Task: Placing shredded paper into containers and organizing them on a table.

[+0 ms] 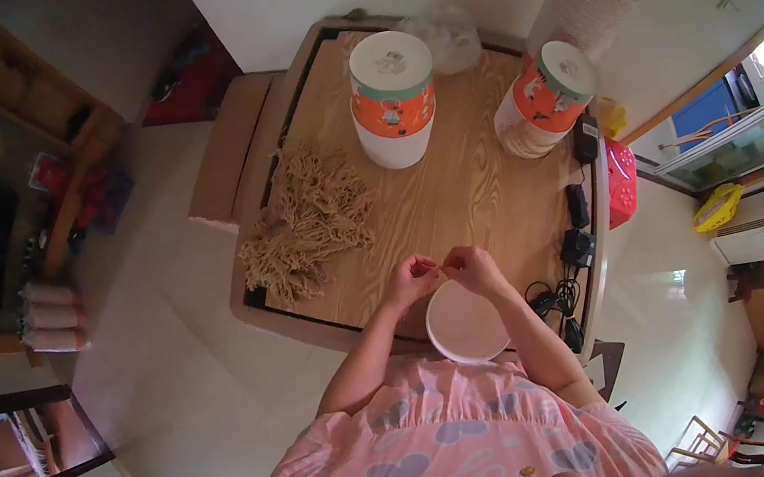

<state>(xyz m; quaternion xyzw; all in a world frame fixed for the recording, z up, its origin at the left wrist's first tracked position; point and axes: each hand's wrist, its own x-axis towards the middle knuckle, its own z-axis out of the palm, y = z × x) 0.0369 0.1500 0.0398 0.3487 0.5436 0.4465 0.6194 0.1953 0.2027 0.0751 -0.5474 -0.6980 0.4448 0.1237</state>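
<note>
My left hand (412,280) and my right hand (473,269) meet over the near edge of the wooden table, both closed in a pinch. A thin tan strand (443,270) shows between their fingertips; most of it is hidden by the fingers. Right below them, between my forearms, is a round white tub or lid-like disc (467,323). To the left lies a tangled heap of tan paper-like cords (310,220). Farther back stand a large white paper bucket (394,98) with an orange and green band and, at the right, a similar bucket (547,100).
Black adapters and coiled cables (565,305) lie along the table's right edge. A tall stack of white paper lids or bowls (580,7) and a clear plastic bag (446,36) are at the back by the wall. A cardboard box (235,147) stands left of the table, a red basket (622,183) right.
</note>
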